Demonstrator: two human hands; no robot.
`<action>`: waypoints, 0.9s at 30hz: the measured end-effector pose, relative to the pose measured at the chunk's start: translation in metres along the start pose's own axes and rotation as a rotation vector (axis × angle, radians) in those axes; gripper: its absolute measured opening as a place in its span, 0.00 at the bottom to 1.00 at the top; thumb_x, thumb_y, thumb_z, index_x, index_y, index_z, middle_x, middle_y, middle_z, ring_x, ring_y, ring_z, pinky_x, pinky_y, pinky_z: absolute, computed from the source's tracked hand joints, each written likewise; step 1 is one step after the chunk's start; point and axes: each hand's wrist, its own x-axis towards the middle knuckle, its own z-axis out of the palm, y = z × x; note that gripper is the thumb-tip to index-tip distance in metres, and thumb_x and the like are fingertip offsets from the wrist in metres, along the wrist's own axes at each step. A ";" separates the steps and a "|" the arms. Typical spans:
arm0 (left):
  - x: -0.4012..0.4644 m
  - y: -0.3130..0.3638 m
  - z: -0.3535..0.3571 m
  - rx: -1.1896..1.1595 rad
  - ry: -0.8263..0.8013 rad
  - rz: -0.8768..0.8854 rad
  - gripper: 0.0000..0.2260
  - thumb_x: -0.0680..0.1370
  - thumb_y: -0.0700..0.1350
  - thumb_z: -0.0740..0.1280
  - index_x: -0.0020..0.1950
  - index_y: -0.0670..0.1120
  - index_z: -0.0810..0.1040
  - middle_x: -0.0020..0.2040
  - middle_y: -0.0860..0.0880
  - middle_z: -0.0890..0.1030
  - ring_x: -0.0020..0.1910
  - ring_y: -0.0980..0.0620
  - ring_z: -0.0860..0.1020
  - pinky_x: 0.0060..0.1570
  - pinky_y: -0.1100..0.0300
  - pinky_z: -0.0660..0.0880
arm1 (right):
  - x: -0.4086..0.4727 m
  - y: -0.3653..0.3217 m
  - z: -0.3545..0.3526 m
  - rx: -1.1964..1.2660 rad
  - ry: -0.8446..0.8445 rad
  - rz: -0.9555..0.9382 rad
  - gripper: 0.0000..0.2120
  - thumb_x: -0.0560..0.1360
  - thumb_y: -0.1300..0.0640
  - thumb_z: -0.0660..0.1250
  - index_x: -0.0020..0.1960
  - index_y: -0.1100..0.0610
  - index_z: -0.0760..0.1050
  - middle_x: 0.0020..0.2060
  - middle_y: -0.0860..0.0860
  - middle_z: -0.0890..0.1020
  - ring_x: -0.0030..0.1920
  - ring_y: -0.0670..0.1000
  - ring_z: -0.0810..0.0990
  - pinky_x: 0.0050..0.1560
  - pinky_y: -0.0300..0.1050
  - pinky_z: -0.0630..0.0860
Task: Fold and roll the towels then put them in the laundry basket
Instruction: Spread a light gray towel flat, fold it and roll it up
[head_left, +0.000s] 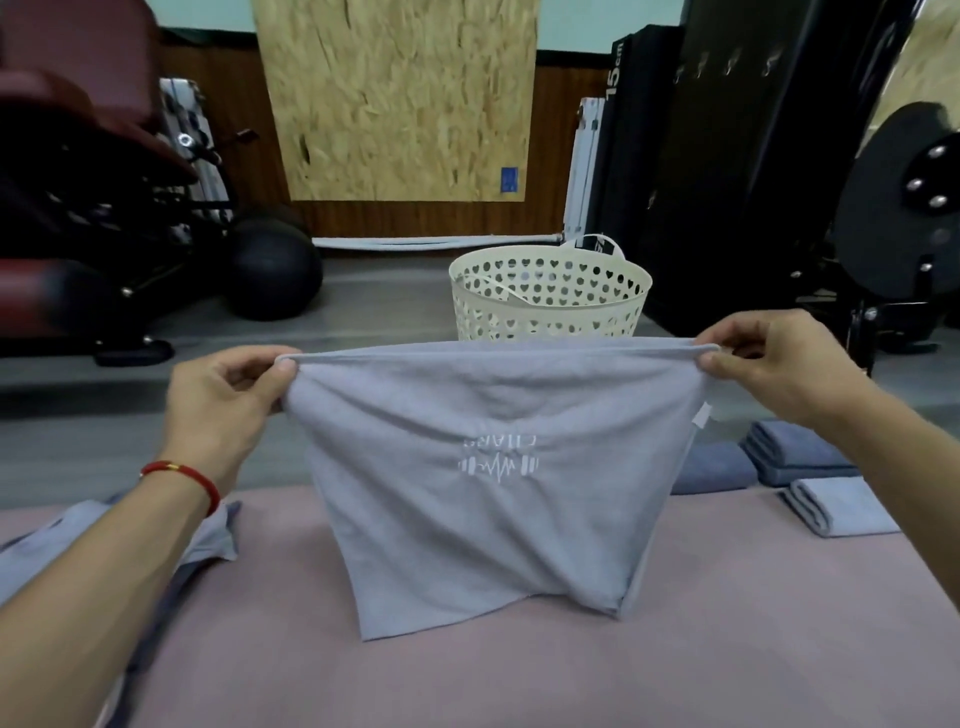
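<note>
Pink counter (519, 649) nearest, bare in the middle. Loose towels (208, 535) at 9 o'clock, under the left forearm, not yet folded. Towel (483, 467) hangs doubled at centre, bottom edge touching the counter. Left hand (228, 395) pinches its top left corner; right hand (779, 369) pinches the top right corner, top hem taut between them. Logo faces the camera, upside down.

Folded towels (826, 483) at 3 o'clock near the counter's far right edge: flat-folded, none looks rolled. Basket (550, 301) on the floor at 12 o'clock, just beyond the counter; no towel visible inside, bottom hidden.

Judgement: early stage. This towel is half folded; more folds, rolling and basketing all remain, plus the 9 o'clock pile.

Room: centre counter open for laying down. Far edge is close behind the towel; watch for slipping off. Path to basket looks unobstructed. Gym gear (130, 208) at 10 o'clock and 2 o'clock is well apart.
</note>
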 end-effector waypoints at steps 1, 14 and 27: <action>0.001 0.003 -0.001 0.008 0.007 0.010 0.06 0.78 0.37 0.71 0.49 0.48 0.84 0.39 0.55 0.85 0.37 0.63 0.80 0.40 0.70 0.78 | 0.002 -0.001 -0.001 -0.008 0.038 -0.020 0.09 0.73 0.60 0.76 0.48 0.47 0.80 0.41 0.48 0.83 0.44 0.53 0.82 0.48 0.40 0.78; 0.008 0.032 -0.006 0.224 -0.023 0.092 0.09 0.75 0.42 0.75 0.55 0.47 0.86 0.44 0.48 0.85 0.40 0.55 0.82 0.43 0.70 0.79 | -0.005 -0.012 0.003 -0.052 0.182 -0.024 0.14 0.77 0.67 0.68 0.56 0.53 0.85 0.46 0.48 0.84 0.50 0.47 0.80 0.53 0.34 0.70; 0.016 0.028 -0.004 0.398 0.056 -0.005 0.01 0.77 0.44 0.73 0.47 0.49 0.82 0.40 0.49 0.82 0.35 0.53 0.79 0.39 0.57 0.77 | 0.008 0.001 0.032 0.231 0.176 0.178 0.11 0.79 0.65 0.65 0.47 0.52 0.82 0.36 0.54 0.85 0.34 0.51 0.84 0.41 0.44 0.82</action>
